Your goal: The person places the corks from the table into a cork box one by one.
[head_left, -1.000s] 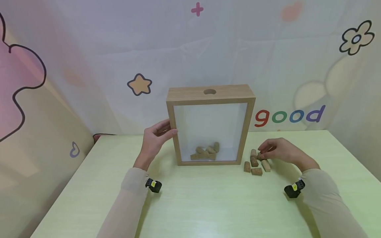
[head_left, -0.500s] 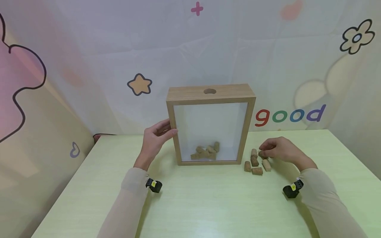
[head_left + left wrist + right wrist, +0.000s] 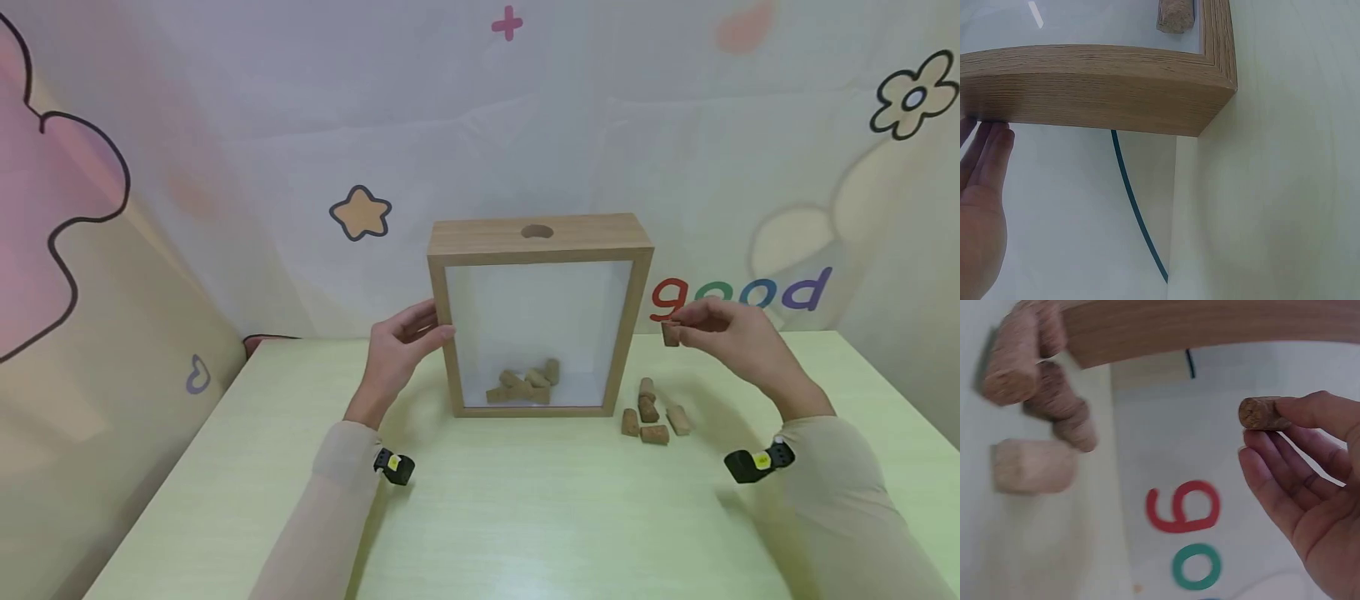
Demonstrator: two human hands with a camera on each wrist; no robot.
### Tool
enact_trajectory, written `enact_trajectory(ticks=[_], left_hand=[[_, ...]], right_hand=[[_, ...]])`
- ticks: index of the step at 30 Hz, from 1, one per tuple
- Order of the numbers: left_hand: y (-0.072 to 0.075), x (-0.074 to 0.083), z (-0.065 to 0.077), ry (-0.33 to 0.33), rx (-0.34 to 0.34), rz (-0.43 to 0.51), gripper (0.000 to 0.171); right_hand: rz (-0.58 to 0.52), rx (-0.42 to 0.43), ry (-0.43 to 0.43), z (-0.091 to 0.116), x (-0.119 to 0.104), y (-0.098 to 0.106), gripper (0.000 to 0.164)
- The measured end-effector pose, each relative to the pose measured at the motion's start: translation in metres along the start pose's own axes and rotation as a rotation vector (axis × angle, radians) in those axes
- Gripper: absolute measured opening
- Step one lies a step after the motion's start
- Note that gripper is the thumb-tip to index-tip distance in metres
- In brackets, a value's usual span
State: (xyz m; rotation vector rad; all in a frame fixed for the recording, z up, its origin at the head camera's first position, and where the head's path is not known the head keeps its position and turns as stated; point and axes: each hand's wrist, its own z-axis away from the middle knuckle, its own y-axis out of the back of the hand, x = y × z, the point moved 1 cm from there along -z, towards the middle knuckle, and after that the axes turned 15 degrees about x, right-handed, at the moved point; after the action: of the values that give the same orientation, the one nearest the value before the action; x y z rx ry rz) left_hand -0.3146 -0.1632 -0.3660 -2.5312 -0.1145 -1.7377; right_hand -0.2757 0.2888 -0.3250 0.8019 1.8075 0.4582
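A wooden shadow box (image 3: 480, 240) with a clear front and a round hole (image 3: 537, 232) in its top stands upright on the table. Several wine corks (image 3: 517, 390) lie at the bottom inside it. My left hand (image 3: 401, 350) holds the box's left side, thumb at the front frame and fingers along the side; the left wrist view shows the fingertips against the wood. Raised to the right of the box, my right hand (image 3: 738, 340) pinches one cork (image 3: 1259, 413) between thumb and fingers. Below it, several loose corks (image 3: 655, 434) lie on the table beside the box's lower right corner.
The pale table (image 3: 480, 517) runs back to a cloth backdrop (image 3: 247, 167) printed with shapes and coloured letters, close behind the box. A dark cord-like line (image 3: 273, 337) shows at the table's back left edge.
My right hand has lifted one cork up off the group on the table. The left hand stays at the box's side. The head view has shifted slightly.
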Motion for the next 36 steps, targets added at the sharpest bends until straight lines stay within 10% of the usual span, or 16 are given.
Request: enact_trajectory(ticks=[17,36], left_hand=[[0.0,0.0,-0.001,0.004,-0.003,0.002,0.053],[0.0,-0.001,0.0,0.007,0.002,-0.009,0.052]], right_hand=[[-0.296,0.328,0.159,-0.046,-0.106,0.057,0.026],[-0.342,0.152,0.365,-0.06,-0.204,0.011,0.019]])
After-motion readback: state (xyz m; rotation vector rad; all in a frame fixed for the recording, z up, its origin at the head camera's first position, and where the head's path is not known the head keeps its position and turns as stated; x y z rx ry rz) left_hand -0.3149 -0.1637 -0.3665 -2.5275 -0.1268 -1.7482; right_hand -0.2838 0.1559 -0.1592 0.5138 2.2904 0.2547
